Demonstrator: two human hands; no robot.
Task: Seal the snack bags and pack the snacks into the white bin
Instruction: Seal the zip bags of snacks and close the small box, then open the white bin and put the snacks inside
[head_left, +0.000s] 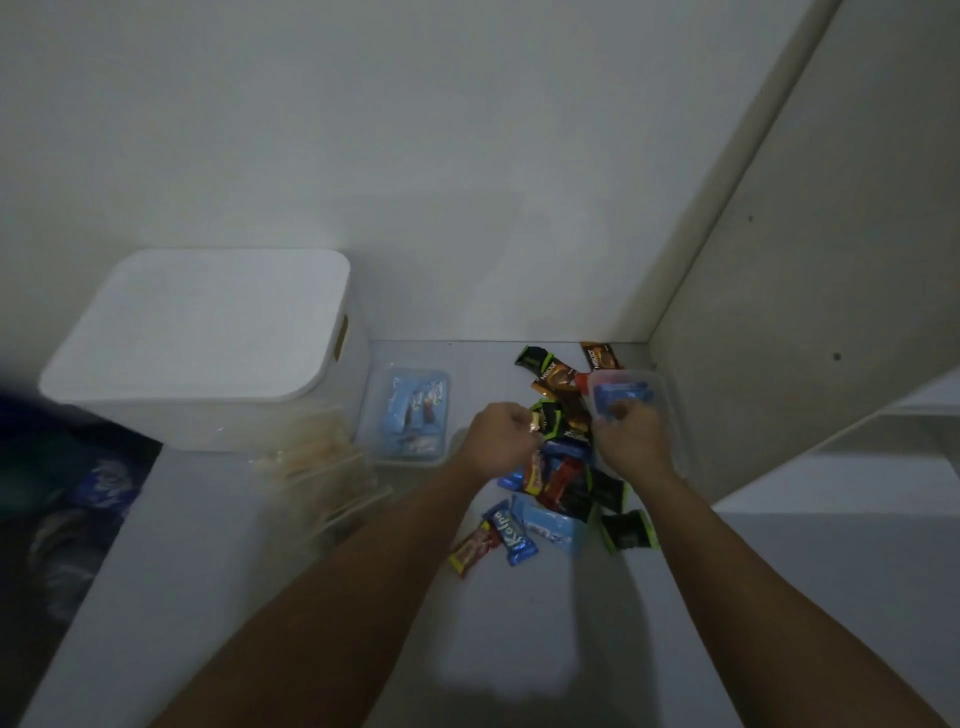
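nearest: loose pile of small wrapped snacks (550, 499) on the white shelf (363, 649), w/ a blue bar (511, 532) and red/yellow bar (470, 548) at the front edge, green-black sachets (628, 530) to the right. all light, crinkly foil/plastic, slippery, prob. crush if squeezed hard; best pinched at crimped ends or scooped several at once.

left hand (501, 439) curled closed over the pile, fingers pinched on a small gold-wrapped candy (534, 422). right hand (631, 436) also curled, knuckles up, at the near rim of a clear tub (670, 410) holding blue packs; looks like it's gripping smth there but dim + blurred, can't tell what.

left of the hands: second clear tub (410, 415) w/ blue snacks, and a heap of clear bags (317, 467), floppy, no stiffness, need two-hand hold at the mouth to seal.

farther: brown sachets (600, 358) by the back wall. white bin (208, 343) far left, lid on, slot handle on side; rigid, lift lid at edge. nothing packed in yet as far as visible.
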